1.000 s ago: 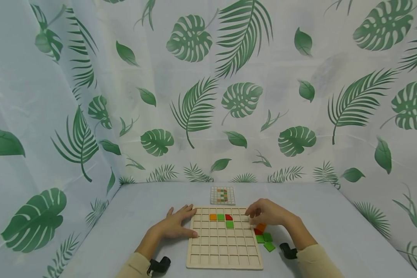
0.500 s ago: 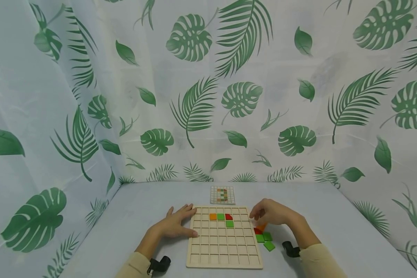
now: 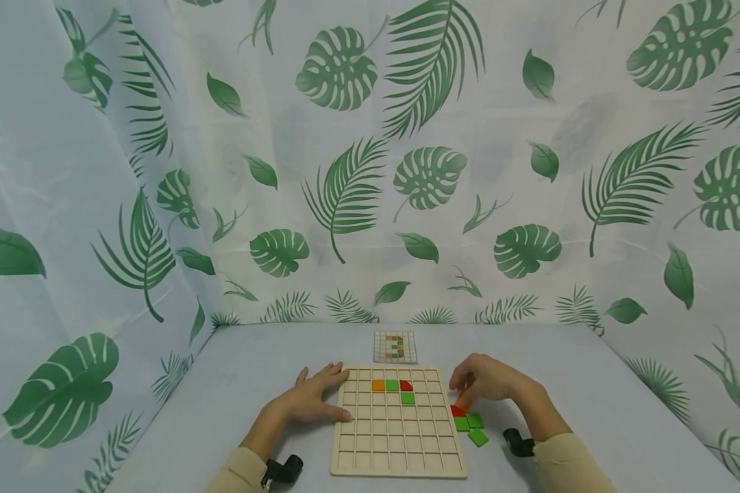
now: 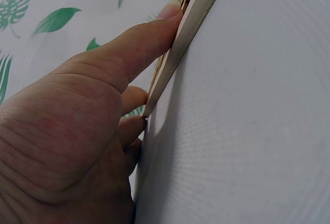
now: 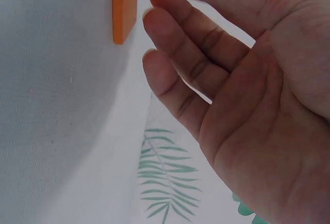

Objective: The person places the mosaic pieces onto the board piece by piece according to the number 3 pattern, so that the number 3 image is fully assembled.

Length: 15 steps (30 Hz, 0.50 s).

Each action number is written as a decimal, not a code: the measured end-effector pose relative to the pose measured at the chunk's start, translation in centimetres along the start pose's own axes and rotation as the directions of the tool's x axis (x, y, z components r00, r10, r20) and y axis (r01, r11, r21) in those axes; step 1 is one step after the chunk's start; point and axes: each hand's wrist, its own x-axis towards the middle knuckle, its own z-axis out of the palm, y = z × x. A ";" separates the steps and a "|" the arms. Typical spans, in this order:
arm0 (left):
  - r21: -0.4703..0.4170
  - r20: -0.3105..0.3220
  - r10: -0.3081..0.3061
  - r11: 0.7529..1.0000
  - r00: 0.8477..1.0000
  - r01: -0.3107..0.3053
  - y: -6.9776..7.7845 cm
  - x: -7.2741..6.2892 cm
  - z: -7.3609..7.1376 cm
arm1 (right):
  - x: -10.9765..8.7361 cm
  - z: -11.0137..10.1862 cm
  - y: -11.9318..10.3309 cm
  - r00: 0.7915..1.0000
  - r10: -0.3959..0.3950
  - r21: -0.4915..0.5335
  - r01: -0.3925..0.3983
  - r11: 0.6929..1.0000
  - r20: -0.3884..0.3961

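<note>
A pale wooden grid board (image 3: 401,441) lies on the table in the head view. In its upper rows sit an orange tile (image 3: 378,385), a green tile (image 3: 392,385), a red tile (image 3: 406,385) and another green one below. My left hand (image 3: 311,399) rests at the board's left edge, thumb on the rim (image 4: 180,44). Beyond the right edge, my right hand (image 3: 490,378) bends over loose tiles, thumb close to orange ones. In the right wrist view, orange tiles (image 5: 125,15) stand beside its loosely curled fingers (image 5: 162,72); thumb and index tips are out of frame.
Several loose green tiles (image 3: 476,436) and a red one (image 3: 458,411) lie right of the board. Behind the board is a small card (image 3: 395,346) printed with a coloured grid pattern. A leaf-patterned curtain (image 3: 358,205) closes off the back and sides.
My right hand has shifted right, off the board's upper right edge, and its thumb has come down over the orange tiles, covering more of them. The left hand and board stay put.
</note>
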 end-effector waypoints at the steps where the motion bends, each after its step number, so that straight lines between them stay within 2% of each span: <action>1: 0.001 -0.001 -0.001 1.000 1.000 0.001 0.0 0.0 0.0 | 0.0 0.0 0.1 1.000 0.005 -0.003 -0.005 1.000 -0.008; 7: 0.002 -0.004 -0.004 1.000 1.000 0.004 0.1 -0.1 0.0 | 0.0 0.1 0.6 0.998 0.051 -0.026 -0.052 0.998 -0.046; 15: 0.000 -0.005 -0.001 1.000 1.000 0.001 0.1 0.0 0.0 | 0.0 0.3 0.8 0.996 0.084 -0.044 -0.085 0.995 -0.037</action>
